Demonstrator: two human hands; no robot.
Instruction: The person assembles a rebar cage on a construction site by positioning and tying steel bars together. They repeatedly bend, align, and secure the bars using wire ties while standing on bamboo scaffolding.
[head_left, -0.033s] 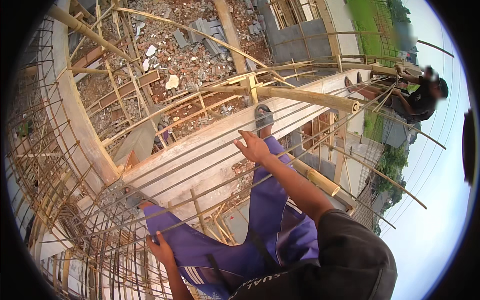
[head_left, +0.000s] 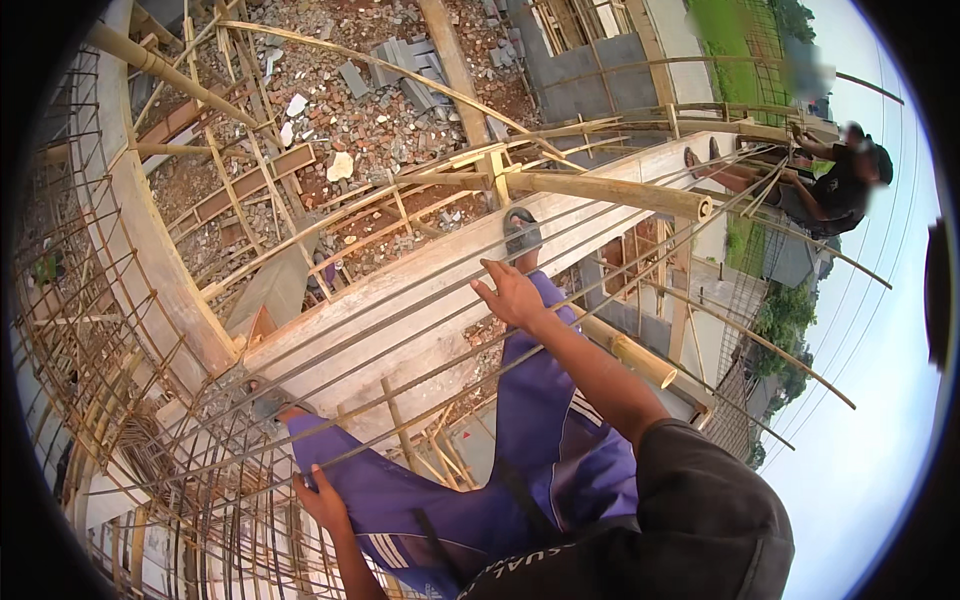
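Note:
Several long dark steel bars (head_left: 400, 292) run slantwise from the lower left toward the upper right, above a pale concrete beam (head_left: 430, 255). My right hand (head_left: 512, 298) reaches over them with fingers stretched out and thumb apart, gripping nothing. Lower left, beside my knee, my left hand (head_left: 325, 503) touches the nearest bar with its fingers spread; its underside is hidden. My sandalled feet (head_left: 522, 235) are set apart along the beam. At the far right a person in dark clothes (head_left: 838, 185) sits by the bars' far ends, one hand near them.
Bamboo poles (head_left: 610, 192) cross near my right foot. A rebar cage (head_left: 110, 330) and a coil of wire (head_left: 148, 448) are at left. Rubble (head_left: 350, 120) with grey blocks lies far below the beam. Gaps open beneath my legs.
The view has shifted very slightly. My hands and the bars keep practically the same places.

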